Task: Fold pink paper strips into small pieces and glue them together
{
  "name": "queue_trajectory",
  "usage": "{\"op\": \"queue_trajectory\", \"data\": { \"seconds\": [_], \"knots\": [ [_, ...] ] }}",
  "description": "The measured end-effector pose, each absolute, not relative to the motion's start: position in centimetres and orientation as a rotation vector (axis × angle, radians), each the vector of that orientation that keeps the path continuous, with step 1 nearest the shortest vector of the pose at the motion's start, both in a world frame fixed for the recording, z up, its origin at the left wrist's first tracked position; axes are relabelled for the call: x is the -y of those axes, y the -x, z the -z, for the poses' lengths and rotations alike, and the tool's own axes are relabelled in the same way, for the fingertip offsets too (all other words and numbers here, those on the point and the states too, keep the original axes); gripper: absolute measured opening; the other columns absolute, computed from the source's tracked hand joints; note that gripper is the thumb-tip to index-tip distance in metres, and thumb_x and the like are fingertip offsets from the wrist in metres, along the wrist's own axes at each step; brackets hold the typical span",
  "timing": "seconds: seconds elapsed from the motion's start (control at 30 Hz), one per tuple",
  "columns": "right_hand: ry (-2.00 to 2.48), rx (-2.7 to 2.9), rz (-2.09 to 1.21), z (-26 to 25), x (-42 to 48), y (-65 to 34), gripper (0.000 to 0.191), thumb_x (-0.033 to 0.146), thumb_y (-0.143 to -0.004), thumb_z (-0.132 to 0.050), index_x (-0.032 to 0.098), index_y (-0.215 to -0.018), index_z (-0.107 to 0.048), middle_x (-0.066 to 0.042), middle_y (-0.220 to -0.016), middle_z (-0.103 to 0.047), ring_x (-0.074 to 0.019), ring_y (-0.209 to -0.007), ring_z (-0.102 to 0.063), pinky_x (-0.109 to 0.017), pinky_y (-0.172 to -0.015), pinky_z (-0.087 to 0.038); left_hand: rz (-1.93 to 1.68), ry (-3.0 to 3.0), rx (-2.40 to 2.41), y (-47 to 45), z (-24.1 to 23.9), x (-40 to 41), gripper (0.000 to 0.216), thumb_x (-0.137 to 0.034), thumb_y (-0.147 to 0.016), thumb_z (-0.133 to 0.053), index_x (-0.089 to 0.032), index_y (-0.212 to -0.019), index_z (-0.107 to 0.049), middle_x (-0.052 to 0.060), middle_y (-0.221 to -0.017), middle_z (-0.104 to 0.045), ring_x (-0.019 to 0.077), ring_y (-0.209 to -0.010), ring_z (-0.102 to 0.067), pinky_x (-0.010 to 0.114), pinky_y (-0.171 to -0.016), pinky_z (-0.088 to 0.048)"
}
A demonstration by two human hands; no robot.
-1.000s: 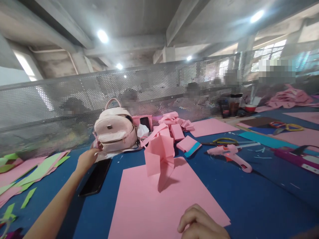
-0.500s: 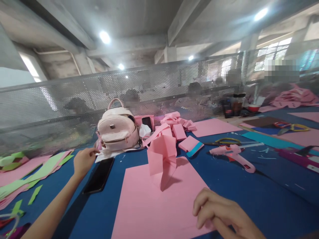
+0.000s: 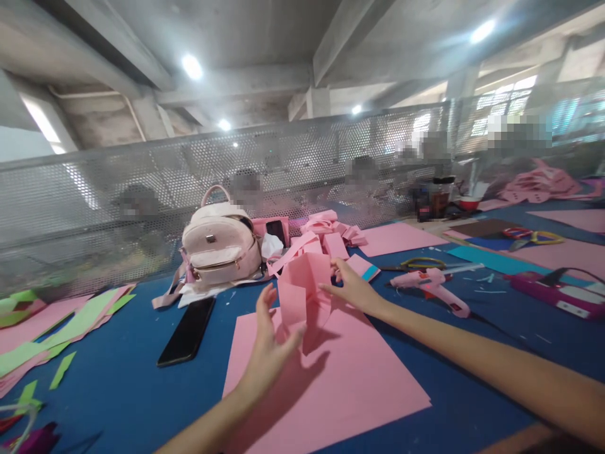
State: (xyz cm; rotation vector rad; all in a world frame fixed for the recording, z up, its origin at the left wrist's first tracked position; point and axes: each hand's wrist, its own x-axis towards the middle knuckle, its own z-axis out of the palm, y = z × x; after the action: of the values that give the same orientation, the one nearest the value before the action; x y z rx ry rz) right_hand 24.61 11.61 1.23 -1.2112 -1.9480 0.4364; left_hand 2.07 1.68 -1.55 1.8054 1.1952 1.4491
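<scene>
A folded pink paper piece point(image 3: 293, 301) stands upright, its panels bent in a zigzag, on pink paper sheets point(image 3: 359, 378) in front of me. My left hand point(image 3: 276, 343) is at its left front side, thumb and fingers spread with nothing between them. At the paper's right edge is my right hand point(image 3: 352, 287), thumb apart from the curled fingers; the thumb overlaps the right panel, and firm contact cannot be made out. A black phone point(image 3: 186, 331) lies on the blue table to the left.
Behind stand a pale backpack point(image 3: 220, 246) and a heap of pink paper strips point(image 3: 331, 227). On the right lie a pink glue gun point(image 3: 435, 287), scissors point(image 3: 423, 263) and a purple tool point(image 3: 553, 295). Green paper point(image 3: 80, 321) lies left. A perforated metal screen point(image 3: 293, 157) closes the back.
My left hand has left the backpack's side and come right to the folded paper. My right hand has moved from the sheets' front right corner up to the folded paper's right edge.
</scene>
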Motion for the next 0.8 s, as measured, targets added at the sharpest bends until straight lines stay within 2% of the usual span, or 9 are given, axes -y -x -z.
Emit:
{"op": "queue_trajectory", "data": {
  "seconds": [0.1, 0.27, 0.47, 0.63, 0.8],
  "knots": [
    [1.275, 2.049, -0.409, 0.3, -11.3, -23.8, 0.026, 0.043, -0.085, -0.065, 0.018, -0.094, -0.064, -0.004, -0.084, -0.064, -0.0193, -0.074, -0.059, -0.029, -0.066, -0.047, -1.431, -1.708, -1.170, -3.9, 2.4, -1.3, 0.087, -0.031, -0.078, -0.074, -0.038, -0.144, -0.018, 0.010, -0.154, -0.029, 0.0305, -0.143, -0.036, 0.047, -0.113, -0.038],
    [1.148, 2.141, -0.327, 1.5, -9.9, -24.2, 0.022, 0.038, -0.092, -0.057, 0.019, -0.095, -0.069, -0.006, -0.094, -0.068, -0.0213, -0.086, -0.061, -0.030, -0.075, -0.048, -1.430, -1.635, -1.231, -1.5, 2.7, -3.1, 0.068, -0.019, -0.080, -0.061, -0.030, -0.139, -0.029, 0.012, -0.144, -0.044, 0.0247, -0.132, -0.049, 0.043, -0.108, -0.043],
    [1.162, 2.246, -0.218, 1.6, -9.1, -24.2, 0.022, 0.040, -0.089, -0.062, 0.019, -0.082, -0.063, -0.003, -0.083, -0.065, -0.0175, -0.071, -0.058, -0.027, -0.064, -0.041, -1.316, -1.588, -1.322, 1.0, 3.0, -4.2, 0.055, -0.010, -0.066, -0.054, -0.021, -0.120, -0.051, 0.009, -0.116, -0.066, 0.0229, -0.106, -0.066, 0.033, -0.081, -0.055],
    [1.173, 2.294, -0.192, 1.1, -8.4, -23.8, 0.020, 0.034, -0.087, -0.063, 0.020, -0.075, -0.056, -0.002, -0.078, -0.062, -0.0164, -0.068, -0.055, -0.026, -0.062, -0.035, -1.319, -1.688, -1.256, 0.4, 2.7, -3.9, 0.047, -0.007, -0.066, -0.053, -0.024, -0.110, -0.059, 0.004, -0.105, -0.070, 0.0222, -0.100, -0.067, 0.033, -0.083, -0.055],
    [1.107, 2.228, -0.218, 1.0, -8.7, -23.9, 0.031, 0.039, -0.088, -0.062, 0.021, -0.067, -0.050, 0.000, -0.070, -0.059, -0.0151, -0.062, -0.052, -0.027, -0.059, -0.033, -1.247, -1.751, -1.271, 0.1, 2.9, -3.5, 0.044, -0.007, -0.070, -0.050, -0.023, -0.110, -0.059, 0.003, -0.105, -0.070, 0.0198, -0.097, -0.066, 0.032, -0.083, -0.054]
  ]
}}
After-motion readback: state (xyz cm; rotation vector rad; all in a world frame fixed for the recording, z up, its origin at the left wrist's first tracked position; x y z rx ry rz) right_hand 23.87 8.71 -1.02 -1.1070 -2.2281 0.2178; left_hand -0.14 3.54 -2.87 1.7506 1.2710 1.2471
